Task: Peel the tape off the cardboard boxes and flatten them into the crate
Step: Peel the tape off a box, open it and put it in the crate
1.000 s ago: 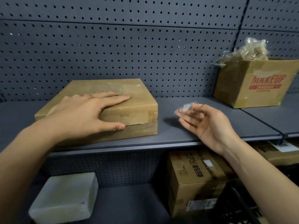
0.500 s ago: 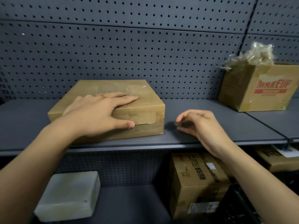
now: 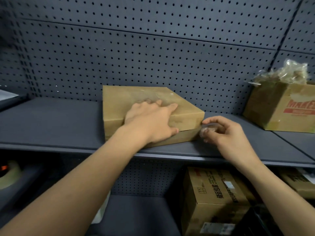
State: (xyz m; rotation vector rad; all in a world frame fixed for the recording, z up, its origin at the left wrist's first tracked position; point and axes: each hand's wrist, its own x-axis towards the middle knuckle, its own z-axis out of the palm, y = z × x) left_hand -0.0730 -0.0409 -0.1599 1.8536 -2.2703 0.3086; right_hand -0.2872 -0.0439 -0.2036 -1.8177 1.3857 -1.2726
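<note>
On the grey shelf [image 3: 51, 120], two hands work at a flat cardboard box [image 3: 133, 97].

The box lies on the shelf just before the pegboard wall [image 3: 153, 57], one corner turned toward the camera. The left hand [image 3: 151, 121] rests flat on it, with straight fingers spread over the top and the thumb against the front side. The right hand [image 3: 228, 133] is at the right front corner of the box, and its curled fingers pinch a crumpled piece of clear tape [image 3: 207, 129] that touches this corner. Far to the right on the same shelf stands an open box [image 3: 279, 109] with red letters, and a wad of used tape [image 3: 286, 72] sits on its top. Under the shelf there is a printed carton [image 3: 213, 193], and at the left edge a tape roll [image 3: 10, 174].
</note>
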